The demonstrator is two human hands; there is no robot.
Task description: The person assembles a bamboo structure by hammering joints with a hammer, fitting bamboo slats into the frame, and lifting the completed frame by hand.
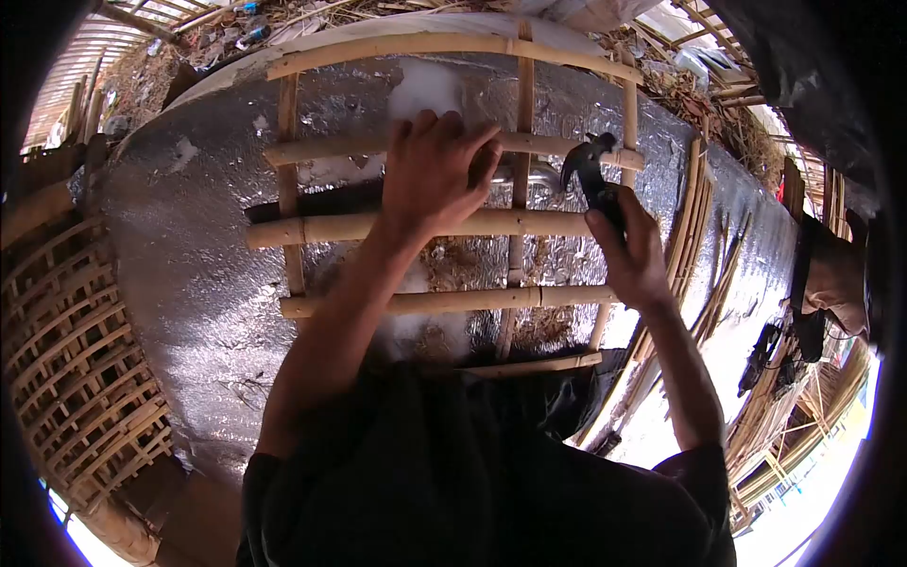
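Observation:
A frame of bamboo poles (472, 300) and cross slats lies over a silvery foil sheet (208, 227). My right hand (638, 248) is wrapped round the dark handle of a claw hammer (593, 175), whose head is over the right end of the frame. Over the upper middle of the frame is my left hand (439, 170), its fingers bent at the second pole from the top. Whether those fingers hold anything is hidden from view.
A woven bamboo lattice (76, 350) stands at the left. Long bamboo strips (694, 217) lie to the right of the frame. Dry debris (142, 80) and scraps line the far edge. Part of another person (836, 274) shows at the far right.

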